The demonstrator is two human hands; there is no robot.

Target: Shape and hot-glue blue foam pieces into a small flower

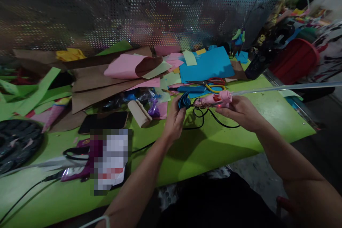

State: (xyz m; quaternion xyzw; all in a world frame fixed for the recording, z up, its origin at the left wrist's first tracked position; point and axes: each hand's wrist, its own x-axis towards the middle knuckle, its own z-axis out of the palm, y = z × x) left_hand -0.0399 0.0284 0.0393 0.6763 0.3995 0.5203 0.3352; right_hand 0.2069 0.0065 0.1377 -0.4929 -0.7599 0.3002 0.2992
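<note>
My left hand (175, 117) is closed around a small curled blue piece (184, 100), which looks like rolled foam or felt sheet. In my right hand (243, 112) is a pink hot glue gun (220, 98) with a small red light glowing on it. A long clear glue stick (280, 87) runs out of its back to the right. The gun's stained nozzle end points left, close to the blue roll; whether they touch I cannot tell. Behind the gun lie scissors (217, 88) with red and yellow handles and a blue cutter-like tool (191, 89).
Pink sheet (125, 66), brown sheets (91, 87) and a blue sheet (205, 66) are heaped along the perforated metal panel (149, 17). A phone (103, 122), a tan roll (139, 113), a power strip (76, 172) and a black round tray (20, 142) sit leftward. Black cable (224, 124) loops beneath my hands.
</note>
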